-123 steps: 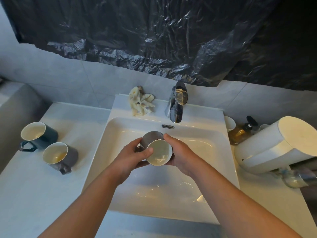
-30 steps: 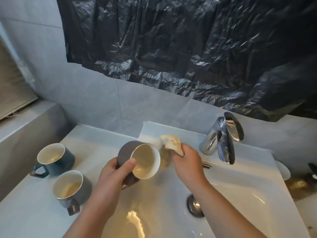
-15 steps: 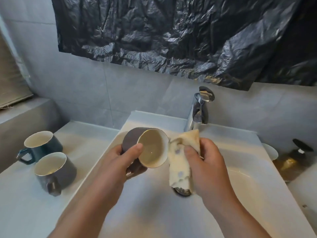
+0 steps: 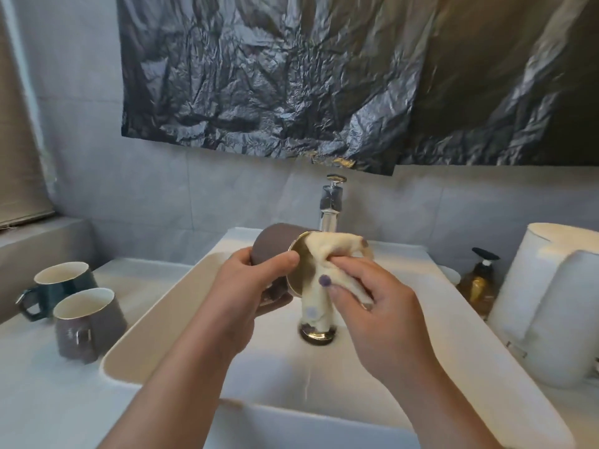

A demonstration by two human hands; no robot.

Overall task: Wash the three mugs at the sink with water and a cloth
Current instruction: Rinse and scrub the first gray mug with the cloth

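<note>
- Head view: your left hand (image 4: 251,286) grips the brown ceramic mug (image 4: 275,251), tipped sideways over the white sink (image 4: 168,322).
- Your right hand (image 4: 372,306) pinches the cream spotted cloth (image 4: 324,270) against its rim.
- No legible writing.

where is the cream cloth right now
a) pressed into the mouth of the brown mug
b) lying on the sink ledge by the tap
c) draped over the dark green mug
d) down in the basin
a: the right hand pushes the cream cloth into the mouth of the brown mug, held sideways by the left hand over the white sink.
</note>
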